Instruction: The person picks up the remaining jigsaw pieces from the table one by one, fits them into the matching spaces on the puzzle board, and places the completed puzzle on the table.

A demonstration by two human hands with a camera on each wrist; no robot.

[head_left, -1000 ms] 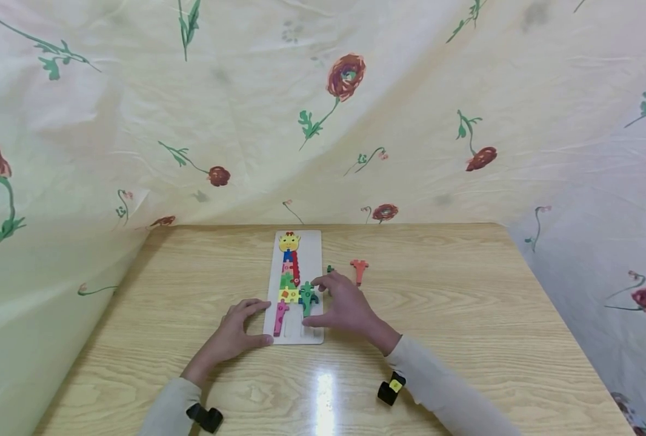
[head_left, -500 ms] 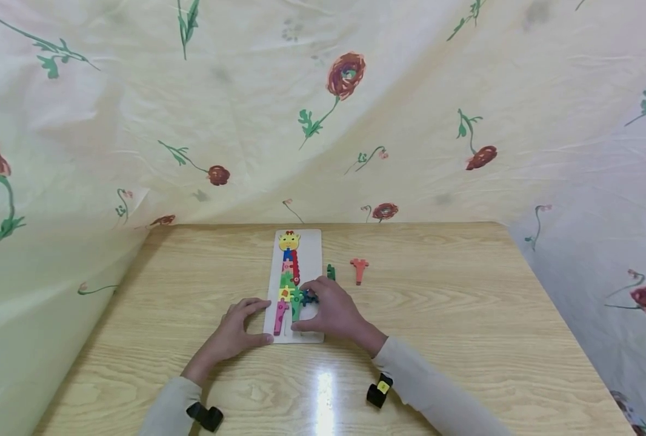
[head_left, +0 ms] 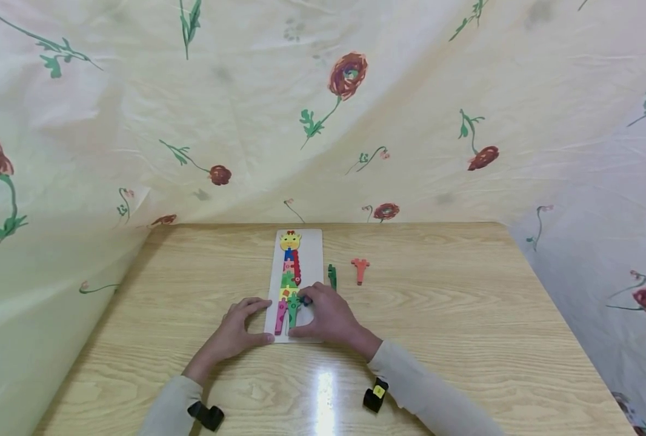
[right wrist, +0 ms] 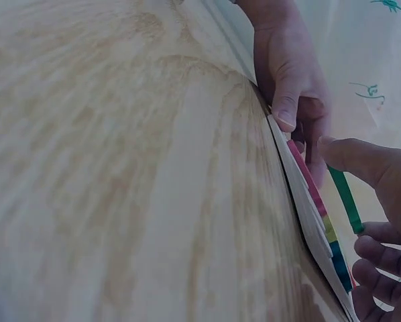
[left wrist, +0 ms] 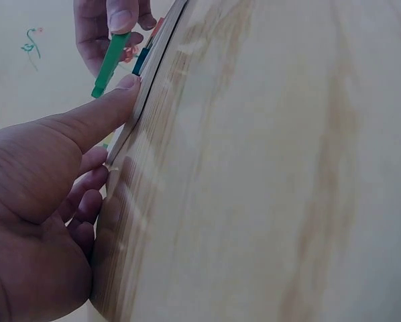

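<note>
A white puzzle board [head_left: 313,254] bears a giraffe puzzle of several coloured pieces, with a yellow head [head_left: 289,240] at the far end. My left hand [head_left: 233,336] rests at the board's left edge, thumb and fingers spread and touching it. Between thumb and fingertips, my right hand [head_left: 331,318] pinches a green leg-shaped puzzle piece [head_left: 293,310]. In the right wrist view this green piece [right wrist: 345,198] stands tilted above the board. Beside it on the board lies a pink leg piece [head_left: 280,318]. A dark blue piece [head_left: 306,300] is partly hidden by my right fingers.
Right of the board, a dark green piece [head_left: 332,277] and an orange leg-shaped piece [head_left: 360,271] lie on the wooden table [head_left: 465,315]. A flowered cloth [head_left: 410,121] hangs behind the table and at its sides.
My right hand has moved left and nearer with the green puzzle piece, bringing it beside the pink one. The dark green piece on the table shows more fully. My left hand stays put.
</note>
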